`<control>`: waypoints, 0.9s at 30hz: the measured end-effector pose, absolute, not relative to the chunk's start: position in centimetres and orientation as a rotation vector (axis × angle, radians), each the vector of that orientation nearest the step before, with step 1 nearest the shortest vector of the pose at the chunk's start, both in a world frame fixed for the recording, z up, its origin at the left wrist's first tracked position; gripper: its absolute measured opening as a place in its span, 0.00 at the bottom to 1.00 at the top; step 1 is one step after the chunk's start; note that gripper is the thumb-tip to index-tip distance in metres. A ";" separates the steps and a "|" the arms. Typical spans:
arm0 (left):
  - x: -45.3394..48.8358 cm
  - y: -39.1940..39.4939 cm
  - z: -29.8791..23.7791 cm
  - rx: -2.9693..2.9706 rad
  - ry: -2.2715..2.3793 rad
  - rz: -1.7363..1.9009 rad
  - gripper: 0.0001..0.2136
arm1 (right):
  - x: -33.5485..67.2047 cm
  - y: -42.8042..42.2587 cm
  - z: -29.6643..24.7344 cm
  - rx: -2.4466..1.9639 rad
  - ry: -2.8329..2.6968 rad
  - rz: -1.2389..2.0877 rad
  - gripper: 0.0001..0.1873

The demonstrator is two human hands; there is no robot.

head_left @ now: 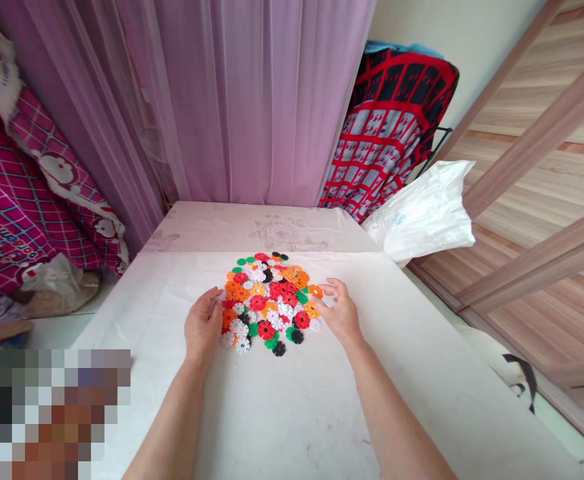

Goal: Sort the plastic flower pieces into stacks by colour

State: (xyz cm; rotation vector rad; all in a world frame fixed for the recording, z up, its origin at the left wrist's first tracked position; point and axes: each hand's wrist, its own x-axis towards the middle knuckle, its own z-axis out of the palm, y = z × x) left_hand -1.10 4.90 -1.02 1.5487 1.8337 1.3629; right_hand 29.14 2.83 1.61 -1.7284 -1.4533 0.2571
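Note:
A flat pile of small plastic snowflake discs (269, 300) in red, orange, white, green and black lies on the white table (292, 413). My left hand (203, 323) rests on the table against the pile's left edge, fingers loosely curved and apart, holding nothing. My right hand (339, 310) sits at the pile's right edge, fingers spread, fingertips touching an orange disc (315, 291).
A pink curtain (232, 100) hangs behind the table. A white plastic bag (425, 213) lies off the table's right corner beside a red patterned blanket (392, 133). Pink bedding (27, 200) is at left. Wooden floor is at right.

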 end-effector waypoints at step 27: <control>-1.3 4.8 -1.1 1.531 1.863 1.323 0.14 | 29.7 0.5 -1.7 -1.738 -1.636 0.091 0.24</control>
